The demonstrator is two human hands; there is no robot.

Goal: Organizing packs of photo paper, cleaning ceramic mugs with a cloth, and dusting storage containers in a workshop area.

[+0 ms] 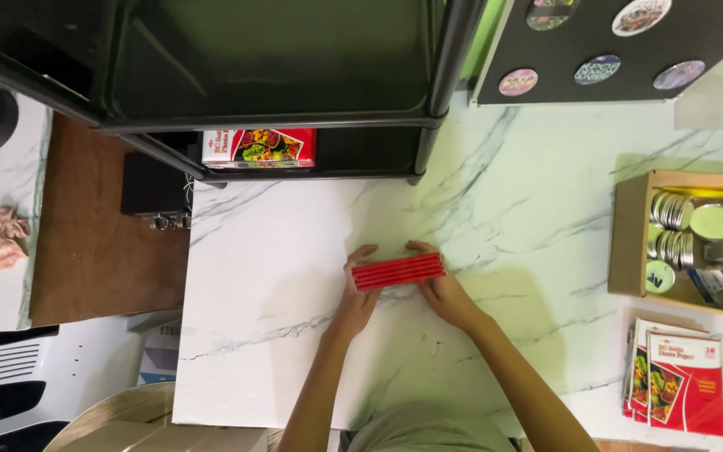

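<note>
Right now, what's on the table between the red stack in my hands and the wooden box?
Nothing: the head view shows only bare marble table between the red stack and the wooden box.

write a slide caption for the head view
Both hands, left and right, grip a red stack of packets on a white marble table.

A flat red stack of packs (398, 270) lay on its side near the middle of the white marble-patterned table (546, 192), long edge slightly tilted, its thin layered edges facing up, pressed between 2 hands.
</note>
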